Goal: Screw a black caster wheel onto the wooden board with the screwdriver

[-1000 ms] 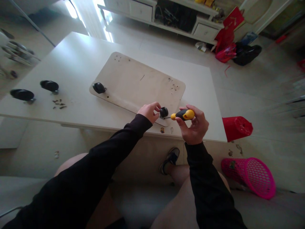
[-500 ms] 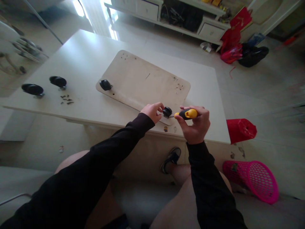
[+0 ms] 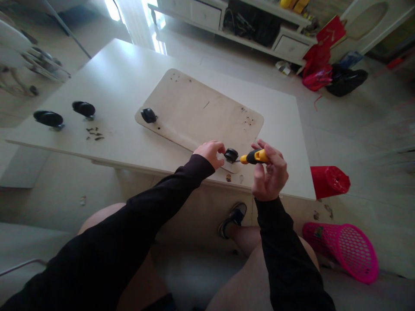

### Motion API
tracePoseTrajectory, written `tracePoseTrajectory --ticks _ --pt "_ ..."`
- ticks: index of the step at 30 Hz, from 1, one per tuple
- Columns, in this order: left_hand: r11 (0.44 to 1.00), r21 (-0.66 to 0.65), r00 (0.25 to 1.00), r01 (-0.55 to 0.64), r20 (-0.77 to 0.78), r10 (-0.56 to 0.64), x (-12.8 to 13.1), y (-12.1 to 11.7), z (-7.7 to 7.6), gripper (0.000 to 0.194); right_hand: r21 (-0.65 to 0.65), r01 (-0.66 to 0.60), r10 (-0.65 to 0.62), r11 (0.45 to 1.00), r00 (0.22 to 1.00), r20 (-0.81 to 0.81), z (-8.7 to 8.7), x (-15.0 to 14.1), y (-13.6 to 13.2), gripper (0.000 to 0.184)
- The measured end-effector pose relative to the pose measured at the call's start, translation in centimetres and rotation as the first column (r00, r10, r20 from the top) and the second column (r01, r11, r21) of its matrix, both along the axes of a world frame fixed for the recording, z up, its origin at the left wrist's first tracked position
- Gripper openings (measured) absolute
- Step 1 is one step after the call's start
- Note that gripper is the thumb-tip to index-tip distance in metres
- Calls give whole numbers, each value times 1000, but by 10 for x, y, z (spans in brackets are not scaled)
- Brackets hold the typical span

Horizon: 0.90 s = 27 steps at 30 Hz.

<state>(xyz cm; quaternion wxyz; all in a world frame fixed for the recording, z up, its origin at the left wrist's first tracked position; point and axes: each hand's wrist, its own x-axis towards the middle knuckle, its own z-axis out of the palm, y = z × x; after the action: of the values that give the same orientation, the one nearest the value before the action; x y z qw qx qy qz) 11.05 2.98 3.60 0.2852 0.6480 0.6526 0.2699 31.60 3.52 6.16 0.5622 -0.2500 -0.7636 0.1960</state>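
Observation:
A pale board (image 3: 194,103) with rounded corners lies on the white table. A black caster wheel (image 3: 231,155) stands at its near right corner. My left hand (image 3: 210,154) is curled against the left side of this wheel, fingertips on it. In my right hand (image 3: 271,172) is a yellow and black screwdriver (image 3: 256,156), held nearly level with its shaft at the base of the wheel. The fingers round the handle look loosened, with some lifted. Another caster wheel (image 3: 148,115) is on the board's left end. Small holes show at the two far corners.
Two loose caster wheels (image 3: 48,118) and several screws (image 3: 94,134) lie on the left of the white table (image 3: 119,151). Beyond the table's right end are a red bin (image 3: 329,182) and a pink basket (image 3: 346,250). A white cabinet (image 3: 204,15) stands behind.
The fingers of my right hand have loosened and shifted on the screwdriver handle. My left hand stays by the wheel. The whole view has shifted slightly.

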Motion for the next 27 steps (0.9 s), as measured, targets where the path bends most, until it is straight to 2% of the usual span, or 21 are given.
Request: tracePoseTrajectory --ticks 4,10,16,18,23,27 --pt "999 -27 999 38 23 -38 3 5 -5 15 104 89 -91 991 996 11 2 1 2 48" --pt "999 14 994 53 94 -54 6 11 -12 30 295 187 -212 937 975 58 3 7 5 53" --pt "997 46 992 54 114 -59 10 10 -14 31 258 78 -98 963 993 65 2 3 1 50" --pt "997 55 991 60 119 -66 11 9 -13 32 248 91 -110 965 992 63 2 2 1 51" --pt "996 53 989 66 129 -73 10 6 -9 37 284 237 -262 929 964 53 2 3 1 50" --pt "996 52 990 68 119 -74 10 7 -11 36 234 169 -177 958 984 16 -1 0 2 42"
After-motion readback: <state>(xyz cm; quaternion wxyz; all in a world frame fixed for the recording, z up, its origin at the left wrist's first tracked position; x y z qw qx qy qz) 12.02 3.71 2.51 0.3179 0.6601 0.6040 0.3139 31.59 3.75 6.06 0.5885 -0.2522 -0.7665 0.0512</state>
